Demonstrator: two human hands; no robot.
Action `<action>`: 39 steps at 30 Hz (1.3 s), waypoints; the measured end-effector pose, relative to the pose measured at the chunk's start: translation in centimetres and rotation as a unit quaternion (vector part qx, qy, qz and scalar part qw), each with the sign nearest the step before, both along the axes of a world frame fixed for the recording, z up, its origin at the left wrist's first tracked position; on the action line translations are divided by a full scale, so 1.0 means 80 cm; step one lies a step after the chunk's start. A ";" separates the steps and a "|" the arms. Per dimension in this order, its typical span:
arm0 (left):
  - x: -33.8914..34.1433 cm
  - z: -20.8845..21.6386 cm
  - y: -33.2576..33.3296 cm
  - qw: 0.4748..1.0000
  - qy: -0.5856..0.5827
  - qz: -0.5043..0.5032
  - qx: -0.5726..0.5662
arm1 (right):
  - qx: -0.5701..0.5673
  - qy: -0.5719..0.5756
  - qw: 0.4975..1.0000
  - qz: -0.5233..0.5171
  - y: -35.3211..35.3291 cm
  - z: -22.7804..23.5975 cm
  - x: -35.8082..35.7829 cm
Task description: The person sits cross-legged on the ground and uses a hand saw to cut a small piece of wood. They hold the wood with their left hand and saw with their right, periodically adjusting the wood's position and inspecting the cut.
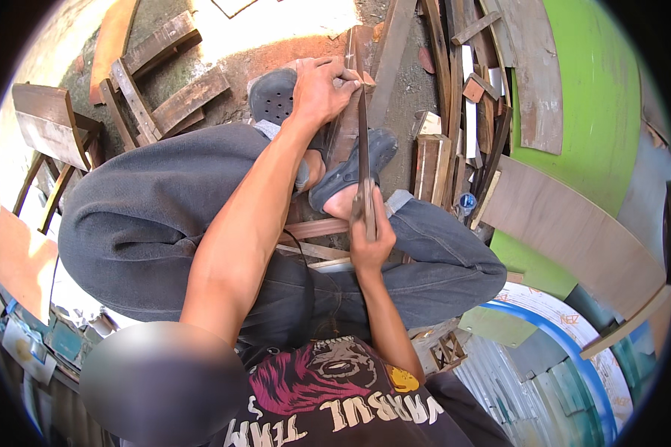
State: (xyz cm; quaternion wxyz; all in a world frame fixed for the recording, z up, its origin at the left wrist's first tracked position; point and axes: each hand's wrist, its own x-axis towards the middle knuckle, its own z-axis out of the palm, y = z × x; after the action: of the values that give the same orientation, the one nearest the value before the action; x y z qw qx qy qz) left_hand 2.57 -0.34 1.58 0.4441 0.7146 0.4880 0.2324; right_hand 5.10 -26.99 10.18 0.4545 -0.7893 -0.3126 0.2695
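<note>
My right hand (373,235) is wrapped round the wooden handle of what looks like a handsaw (363,141), its long dark narrow blade seen edge-on. The blade points away from me, over a reddish-brown wooden plank (343,134) that lies between my feet. At the far end my left hand (322,89) is closed over the plank, thumb and fingertips close to the blade's tip. Part of the plank is hidden under this hand and the blade. My dark clogs (358,167) are on either side of the plank, the right one partly behind the saw.
Wood offcuts (171,104) lie at the far left, and a stack of strips (432,164) is at the right. Beyond it are a green panel (589,104) and a curved brown board (566,223). A wooden stool-like piece (52,123) stands left. A blue-rimmed round object (574,335) is near right.
</note>
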 end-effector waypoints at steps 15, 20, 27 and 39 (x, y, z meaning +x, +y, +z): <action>0.018 0.002 -0.003 0.999 -0.017 -0.020 -0.026 | 0.030 -0.020 0.999 -0.041 0.089 -0.062 0.023; 0.007 0.003 -0.004 1.000 0.009 -0.022 -0.006 | -0.027 0.080 0.996 -0.041 0.095 -0.017 0.038; 0.006 -0.008 -0.007 1.000 -0.017 0.002 -0.001 | -0.060 0.032 0.997 -0.028 0.034 0.013 0.009; 0.007 -0.007 -0.004 1.000 0.001 -0.021 0.012 | -0.011 0.013 1.000 -0.025 0.053 0.000 0.010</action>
State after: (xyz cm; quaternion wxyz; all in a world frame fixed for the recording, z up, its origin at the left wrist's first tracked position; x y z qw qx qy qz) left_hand 3.16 -0.64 1.05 0.4398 0.7301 0.4705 0.2285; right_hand 5.92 -22.79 10.17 0.4566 -0.7982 -0.2841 0.2715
